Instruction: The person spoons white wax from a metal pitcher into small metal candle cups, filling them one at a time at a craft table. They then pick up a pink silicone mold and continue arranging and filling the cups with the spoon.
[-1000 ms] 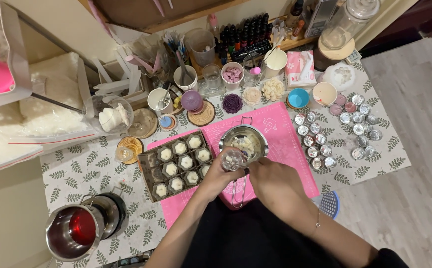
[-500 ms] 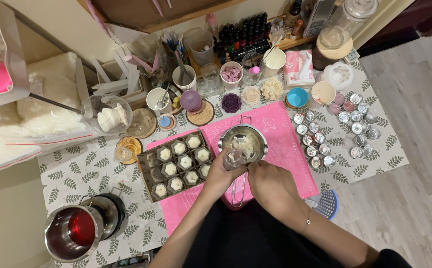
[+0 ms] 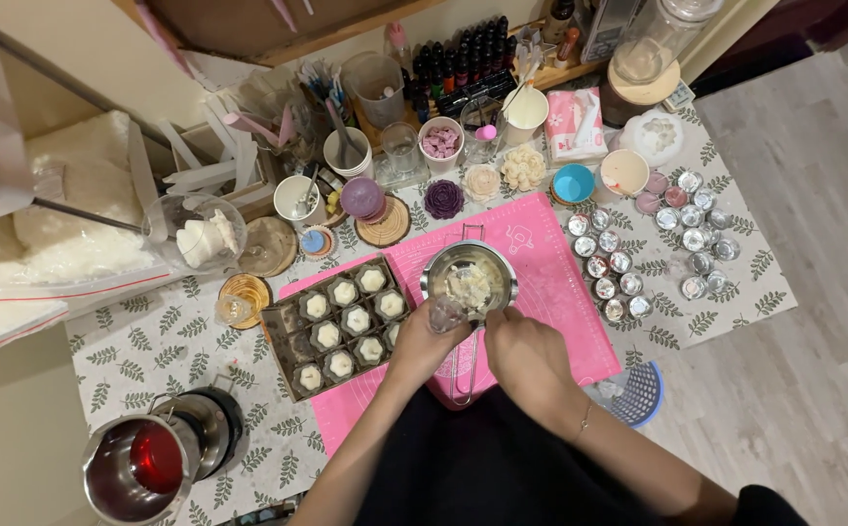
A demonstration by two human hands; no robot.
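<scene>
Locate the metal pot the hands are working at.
Head view, centre: the metal pot sits on the pink mat, right of the mould tray, just beyond both hands.

Warm, even indoor light falls from above onto the worktop [image 3: 151, 341], bright enough to show the leaf print clearly. Shadows are soft and short; the deepest lies under the shelf [image 3: 278, 39] at the far edge of the worktop. Glare sits on the steel pot [image 3: 470, 282] at the worktop's middle and on the small foil cups [image 3: 638, 263] to that pot's right. Focus is sharp near the pot; straight edges bow toward the frame corners, and the wooden floor [image 3: 813, 292] looks slightly soft.
</scene>
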